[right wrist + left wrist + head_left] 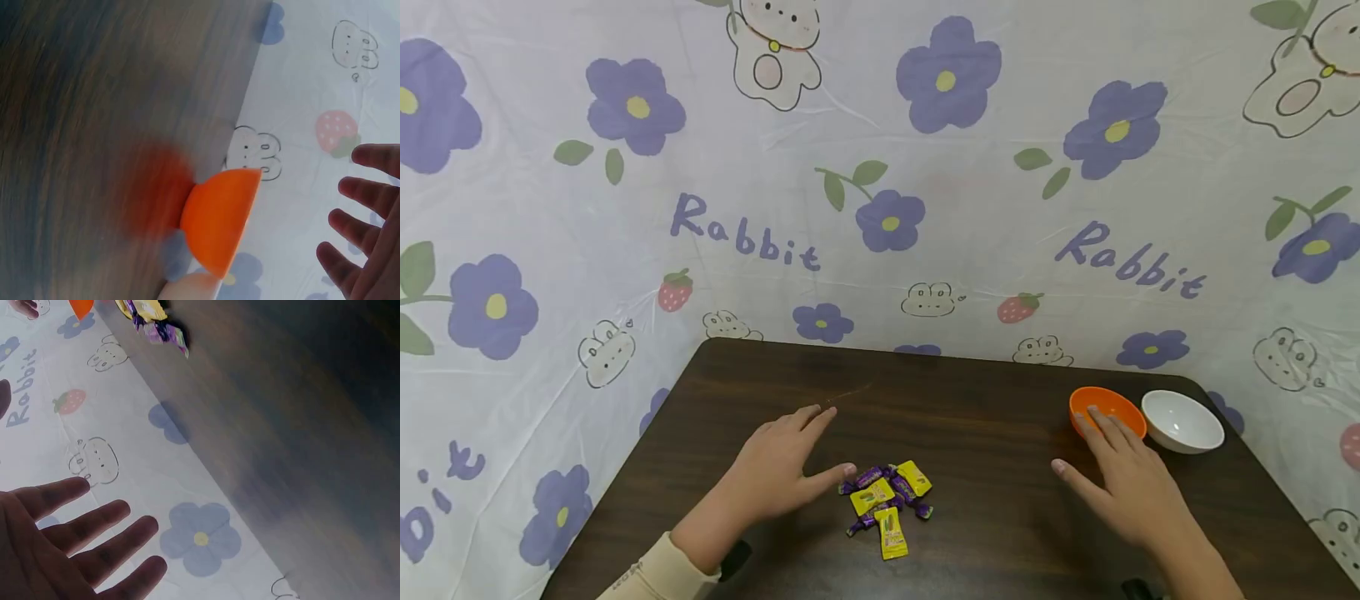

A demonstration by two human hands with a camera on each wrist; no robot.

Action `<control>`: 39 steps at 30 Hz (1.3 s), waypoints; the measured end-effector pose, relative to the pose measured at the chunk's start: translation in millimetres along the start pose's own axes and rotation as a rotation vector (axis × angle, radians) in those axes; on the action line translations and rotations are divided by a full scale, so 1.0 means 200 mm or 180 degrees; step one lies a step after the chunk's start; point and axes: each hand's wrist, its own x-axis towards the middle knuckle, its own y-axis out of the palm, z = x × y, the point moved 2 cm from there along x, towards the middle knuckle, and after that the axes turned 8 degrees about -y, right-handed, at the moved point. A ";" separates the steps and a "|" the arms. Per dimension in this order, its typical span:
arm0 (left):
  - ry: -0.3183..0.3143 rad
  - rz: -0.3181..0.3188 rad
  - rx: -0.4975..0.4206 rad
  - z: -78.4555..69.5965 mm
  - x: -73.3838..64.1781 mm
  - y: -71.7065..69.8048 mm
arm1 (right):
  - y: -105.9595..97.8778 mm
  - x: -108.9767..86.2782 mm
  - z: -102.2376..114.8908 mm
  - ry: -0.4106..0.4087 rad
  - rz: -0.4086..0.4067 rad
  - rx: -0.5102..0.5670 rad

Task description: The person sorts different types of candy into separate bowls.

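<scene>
My left hand hovers over the table with fingers spread, its thumb beside a small pile of wrapped candies. In that pile are yellow-wrapped candies and purple-wrapped candies. On the right, my right hand is held up with its fingers extended and nothing in its grasp. In the head view its fingertips overlap an orange bowl, while the right wrist view shows them apart from the orange bowl. A white bowl stands right beside the orange one.
The dark wooden table reaches back to a white cloth printed with purple flowers, rabbits and lettering. Both bowls stand near the table's back right corner. The candies lie near the middle front.
</scene>
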 end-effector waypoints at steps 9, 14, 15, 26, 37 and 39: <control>0.0196 0.0015 -0.0060 -0.07 -0.02 0.06 | 0.05 0.00 -0.11 0.0144 0.0024 -0.0121; 0.0377 -0.0032 -0.0043 -0.12 -0.03 0.08 | 0.08 0.00 -0.19 0.0248 0.0071 -0.0118; 0.0402 -0.0027 -0.0042 -0.12 -0.03 0.09 | 0.08 0.00 -0.20 0.0262 0.0073 -0.0118; 0.0545 0.0158 -0.0157 -0.21 -0.06 0.17 | 0.12 0.00 -0.34 0.0453 0.0151 -0.0150; 0.0581 0.0161 -0.0036 -0.30 -0.10 0.18 | 0.13 0.02 -0.41 0.0530 0.0114 -0.0112; 0.0561 0.0124 -0.0048 -0.31 -0.11 0.18 | 0.13 0.02 -0.42 0.0555 0.0126 -0.0107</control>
